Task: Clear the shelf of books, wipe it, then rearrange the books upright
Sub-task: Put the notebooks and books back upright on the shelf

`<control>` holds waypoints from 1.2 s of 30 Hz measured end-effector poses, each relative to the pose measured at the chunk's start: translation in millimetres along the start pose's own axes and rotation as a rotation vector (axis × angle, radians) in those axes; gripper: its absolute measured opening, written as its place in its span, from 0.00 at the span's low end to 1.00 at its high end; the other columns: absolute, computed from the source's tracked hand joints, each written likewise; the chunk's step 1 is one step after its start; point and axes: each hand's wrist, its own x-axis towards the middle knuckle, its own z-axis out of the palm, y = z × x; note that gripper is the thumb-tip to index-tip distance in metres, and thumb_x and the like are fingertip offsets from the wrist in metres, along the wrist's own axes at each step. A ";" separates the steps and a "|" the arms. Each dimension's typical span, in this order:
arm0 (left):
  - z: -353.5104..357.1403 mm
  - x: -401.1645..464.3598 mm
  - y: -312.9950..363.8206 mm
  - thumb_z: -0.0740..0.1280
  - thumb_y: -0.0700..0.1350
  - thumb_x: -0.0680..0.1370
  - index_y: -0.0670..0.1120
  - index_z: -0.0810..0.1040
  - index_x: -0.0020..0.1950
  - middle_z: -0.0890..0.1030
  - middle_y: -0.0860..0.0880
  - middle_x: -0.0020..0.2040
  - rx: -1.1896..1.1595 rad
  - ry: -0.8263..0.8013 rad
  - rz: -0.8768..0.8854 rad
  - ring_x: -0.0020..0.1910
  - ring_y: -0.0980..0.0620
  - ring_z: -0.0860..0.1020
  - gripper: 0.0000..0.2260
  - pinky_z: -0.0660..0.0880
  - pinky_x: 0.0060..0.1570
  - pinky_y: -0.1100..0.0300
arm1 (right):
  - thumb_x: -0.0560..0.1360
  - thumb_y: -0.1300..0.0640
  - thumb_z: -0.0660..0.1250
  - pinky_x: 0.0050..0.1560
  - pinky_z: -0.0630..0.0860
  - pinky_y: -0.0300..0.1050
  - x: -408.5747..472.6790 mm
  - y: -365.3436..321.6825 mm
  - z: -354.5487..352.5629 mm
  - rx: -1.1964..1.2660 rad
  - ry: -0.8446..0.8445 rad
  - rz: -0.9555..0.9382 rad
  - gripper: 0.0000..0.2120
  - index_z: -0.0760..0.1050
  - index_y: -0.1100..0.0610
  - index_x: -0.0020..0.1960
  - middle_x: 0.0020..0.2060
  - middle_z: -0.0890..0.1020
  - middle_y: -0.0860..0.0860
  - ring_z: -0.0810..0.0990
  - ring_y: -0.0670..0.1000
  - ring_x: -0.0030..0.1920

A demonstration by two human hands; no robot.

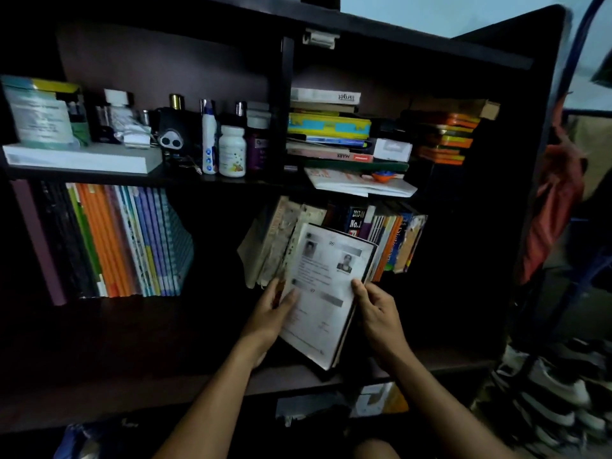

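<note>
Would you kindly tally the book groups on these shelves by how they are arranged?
Upright rows: 2 (left row, leaning right row)
Flat stacks: 2 (mixed stack, orange stack)
Held book: 1
Total: 5

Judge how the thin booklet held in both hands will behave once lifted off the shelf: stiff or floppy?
Probably floppy: the booklet looks thin and soft-covered. The left hand and right hand grip opposite edges. Likely light, given few pages.
</note>
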 end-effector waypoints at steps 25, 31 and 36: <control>2.0 7.1 -7.5 0.66 0.40 0.82 0.49 0.79 0.63 0.82 0.45 0.62 0.298 0.069 0.052 0.55 0.52 0.82 0.11 0.79 0.60 0.51 | 0.85 0.55 0.56 0.35 0.67 0.31 5.8 -30.9 -10.5 -0.192 0.507 -0.206 0.14 0.72 0.57 0.44 0.35 0.74 0.44 0.74 0.43 0.37; -0.8 2.7 6.6 0.62 0.44 0.84 0.49 0.69 0.77 0.74 0.47 0.73 -0.062 0.086 -0.173 0.70 0.46 0.73 0.20 0.71 0.69 0.44 | 0.85 0.52 0.55 0.56 0.68 0.44 0.2 29.9 29.3 -0.222 0.398 0.114 0.15 0.75 0.60 0.61 0.57 0.72 0.55 0.73 0.54 0.56; 1.0 -3.6 5.6 0.63 0.54 0.83 0.57 0.70 0.72 0.78 0.58 0.66 0.042 -0.046 -0.119 0.59 0.59 0.80 0.17 0.78 0.52 0.63 | 0.85 0.51 0.54 0.47 0.68 0.42 8.7 13.7 44.3 -0.072 0.377 0.059 0.06 0.67 0.51 0.57 0.46 0.77 0.44 0.78 0.52 0.50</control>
